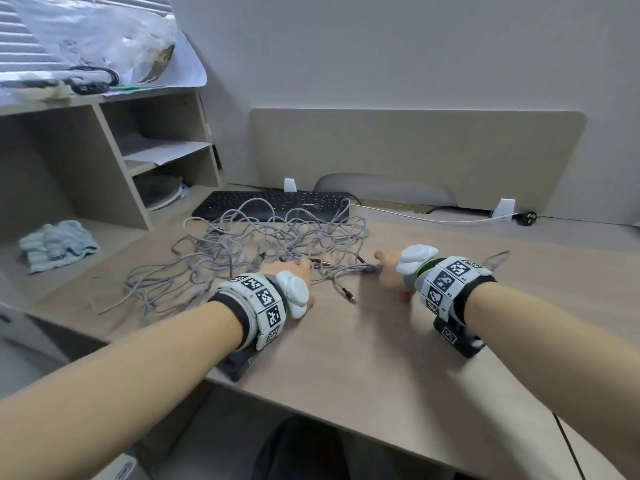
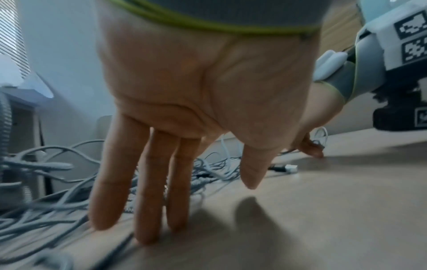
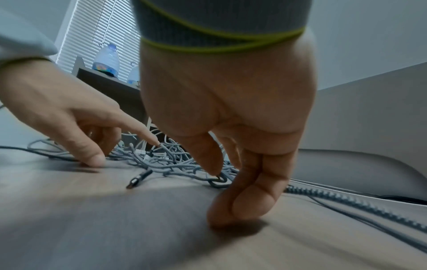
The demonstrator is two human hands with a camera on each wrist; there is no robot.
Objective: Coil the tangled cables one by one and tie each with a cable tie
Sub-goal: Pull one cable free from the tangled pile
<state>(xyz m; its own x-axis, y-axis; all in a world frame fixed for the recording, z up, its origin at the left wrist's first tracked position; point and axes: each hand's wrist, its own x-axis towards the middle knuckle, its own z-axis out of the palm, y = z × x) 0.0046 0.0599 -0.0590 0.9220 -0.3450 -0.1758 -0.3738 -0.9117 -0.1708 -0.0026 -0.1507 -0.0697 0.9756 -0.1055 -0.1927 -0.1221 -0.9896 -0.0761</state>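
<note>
A tangle of grey braided cables (image 1: 270,237) lies on the desk (image 1: 381,358) in front of a keyboard; it also shows in the wrist views (image 2: 46,201) (image 3: 166,159). My left hand (image 1: 299,270) (image 2: 180,191) reaches its straight fingers down to the near edge of the tangle, the index tip touching a strand. To its right, my right hand (image 1: 388,271) (image 3: 227,182) has curled fingers and pinches one grey cable against the desk with the thumb. A loose plug (image 1: 348,295) (image 3: 138,180) lies between the hands. No cable tie is in view.
A black keyboard (image 1: 273,204) sits behind the tangle, against the divider panel (image 1: 415,150). A white cable (image 1: 433,218) runs along the back. A shelf unit (image 1: 104,161) and a blue cloth (image 1: 57,244) stand at the left. The desk's front edge is near my forearms.
</note>
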